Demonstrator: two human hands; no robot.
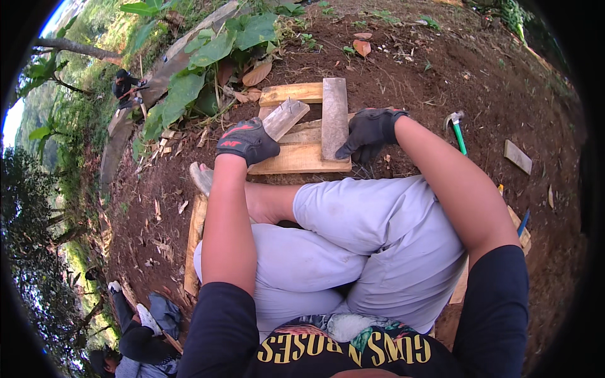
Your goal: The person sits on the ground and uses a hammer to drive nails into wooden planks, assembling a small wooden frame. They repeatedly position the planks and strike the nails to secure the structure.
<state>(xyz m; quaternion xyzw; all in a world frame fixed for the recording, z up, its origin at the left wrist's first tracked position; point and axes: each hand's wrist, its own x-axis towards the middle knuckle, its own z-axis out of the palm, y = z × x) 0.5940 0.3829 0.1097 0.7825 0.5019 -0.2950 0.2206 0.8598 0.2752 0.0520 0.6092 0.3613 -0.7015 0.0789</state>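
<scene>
Both my hands wear dark work gloves. My left hand [247, 142] is closed around the lower end of a short grey plank [288, 118], which tilts up to the right with what look like thin nails at its far end. Beneath it lies a low wooden frame of pale boards [291, 159]. Across the right side of that frame rests a grey board [334, 116]. My right hand [372, 133] is at this board's right edge, fingers curled, thumb side touching its near corner; some fingertips are hidden.
A green-handled claw hammer [459, 131] lies to the right, with a loose wood block [518, 157] beyond it. Large leafy plants [233, 44] grow at the far left. One person [126, 88] is farther off; another [142, 340] sits at the lower left.
</scene>
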